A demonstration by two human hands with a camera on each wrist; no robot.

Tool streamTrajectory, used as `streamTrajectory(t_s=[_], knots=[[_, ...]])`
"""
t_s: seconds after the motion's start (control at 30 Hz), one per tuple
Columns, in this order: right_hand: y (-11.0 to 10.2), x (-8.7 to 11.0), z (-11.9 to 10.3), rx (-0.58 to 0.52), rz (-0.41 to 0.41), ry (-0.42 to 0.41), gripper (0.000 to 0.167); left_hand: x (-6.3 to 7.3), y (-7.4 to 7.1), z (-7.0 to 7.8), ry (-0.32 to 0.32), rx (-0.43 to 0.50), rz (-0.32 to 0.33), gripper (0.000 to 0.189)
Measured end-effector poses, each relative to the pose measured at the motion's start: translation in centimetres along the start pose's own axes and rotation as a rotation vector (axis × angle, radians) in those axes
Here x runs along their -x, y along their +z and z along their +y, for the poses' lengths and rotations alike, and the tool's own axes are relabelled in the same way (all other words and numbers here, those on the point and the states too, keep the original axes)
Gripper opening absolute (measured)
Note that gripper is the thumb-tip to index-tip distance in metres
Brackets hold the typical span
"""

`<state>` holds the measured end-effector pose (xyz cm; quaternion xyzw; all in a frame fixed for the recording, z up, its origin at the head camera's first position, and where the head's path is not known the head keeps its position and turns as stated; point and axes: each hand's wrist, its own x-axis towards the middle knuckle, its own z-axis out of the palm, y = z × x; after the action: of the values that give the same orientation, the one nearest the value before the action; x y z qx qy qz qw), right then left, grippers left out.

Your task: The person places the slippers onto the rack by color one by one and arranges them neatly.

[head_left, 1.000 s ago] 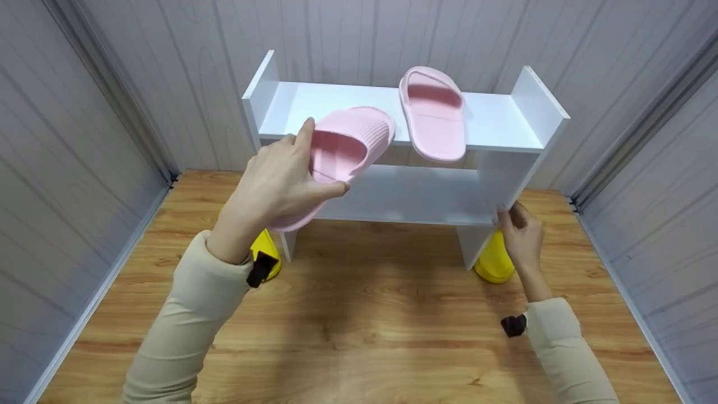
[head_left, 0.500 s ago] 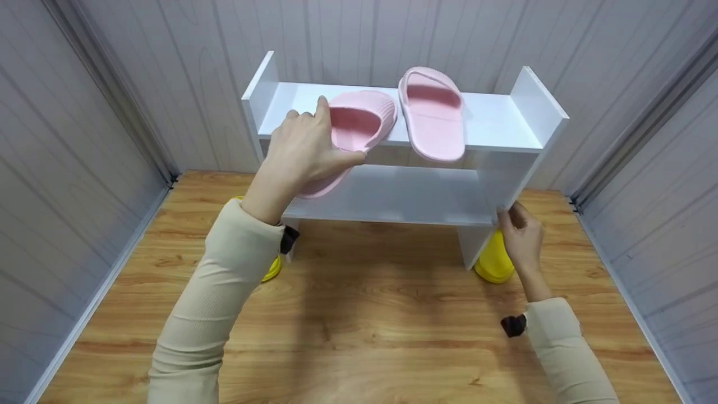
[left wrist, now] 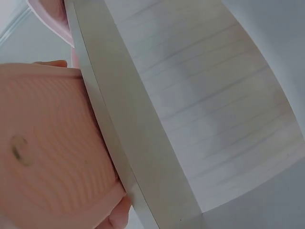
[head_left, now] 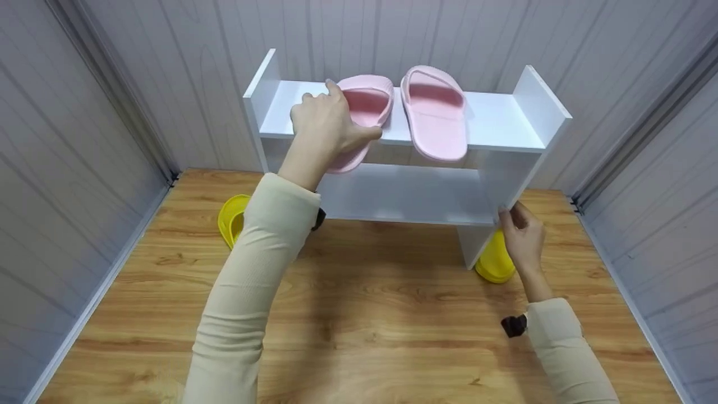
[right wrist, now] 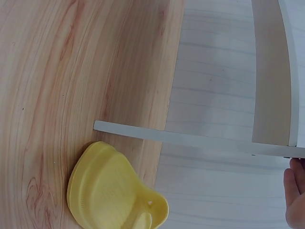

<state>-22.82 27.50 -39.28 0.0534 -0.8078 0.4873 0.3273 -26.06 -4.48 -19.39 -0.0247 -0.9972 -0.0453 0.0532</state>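
Note:
My left hand (head_left: 331,120) grips a pink slipper (head_left: 370,106) by its sides, thumb on the right edge and fingers on the left. The slipper's toe lies over the top board of a white shoe rack (head_left: 488,120), and its heel juts past the front edge. In the left wrist view the ribbed sole of the slipper (left wrist: 52,143) meets the board's edge. A second pink slipper (head_left: 437,118) rests just to the right, toe to the back. Low on the rack's right side panel, my right hand (head_left: 523,235) holds the front edge between thumb and curled fingers.
A yellow shoe (head_left: 495,258) stands on the wood floor (head_left: 370,336) outside the rack's right panel. Another yellow shoe (head_left: 231,216) is on the left, partly behind my left sleeve. Panelled walls (head_left: 90,168) enclose the rack at the back and both sides.
My left hand has carried the pink slipper up, back and slightly right onto the top board, turning its toe more toward the back wall. My right hand has stayed put.

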Motion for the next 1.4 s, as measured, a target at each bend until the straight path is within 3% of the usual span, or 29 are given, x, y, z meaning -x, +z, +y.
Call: streamTrajectory(t_s=[0.13,0.4,0.6,1.03,1.4], knots=[[0.0,-0.1,0.3,0.000,0.002,-0.014,0.025,-0.6,0.0,0.7,-0.029,-0.048,-0.026,0.111],[0.1,-0.4,3.2,0.001,-0.003,-0.002,0.027,-1.8,0.2,1.5,-0.076,-0.066,-0.018,0.109],[0.0,-0.4,3.7,-0.007,0.000,0.014,0.029,-2.5,0.4,2.1,-0.125,-0.100,-0.019,0.112],[-0.1,0.3,0.2,-0.019,-0.005,0.002,0.025,-2.6,0.5,2.4,-0.199,-0.074,-0.030,0.124],[-0.2,0.3,0.1,-0.009,-0.007,-0.006,0.025,-2.6,0.5,2.1,-0.158,-0.023,0.021,0.117]])
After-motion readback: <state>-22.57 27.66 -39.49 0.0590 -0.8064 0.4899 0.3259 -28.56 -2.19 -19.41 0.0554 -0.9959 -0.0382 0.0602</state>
